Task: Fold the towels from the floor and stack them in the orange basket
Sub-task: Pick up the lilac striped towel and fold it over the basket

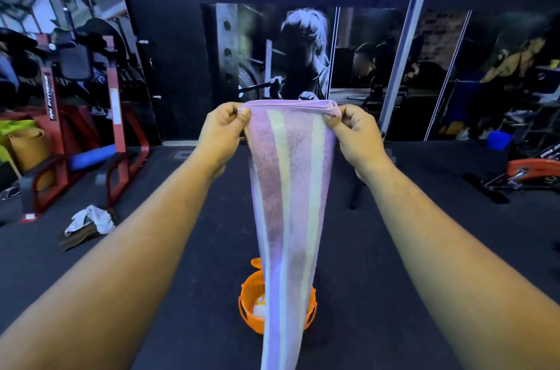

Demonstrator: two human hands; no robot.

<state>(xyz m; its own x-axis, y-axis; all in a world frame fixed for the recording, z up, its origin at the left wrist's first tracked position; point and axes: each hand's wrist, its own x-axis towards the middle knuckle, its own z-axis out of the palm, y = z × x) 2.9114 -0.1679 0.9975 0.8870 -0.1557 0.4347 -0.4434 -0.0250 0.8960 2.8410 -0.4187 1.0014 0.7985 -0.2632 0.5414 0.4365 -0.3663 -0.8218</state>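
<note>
As it hangs, striped pink towel (288,203), doubled top edge

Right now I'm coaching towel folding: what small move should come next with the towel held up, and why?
Probably bring the two top corners together to halve it. The left hand and right hand each pinch a top corner of the striped towel, which hangs long and narrow in front of the orange basket, seemingly too long to stack as it is.

The head camera is looking forward and down from standing height, the orange basket (277,297) lying at six o'clock.
</note>
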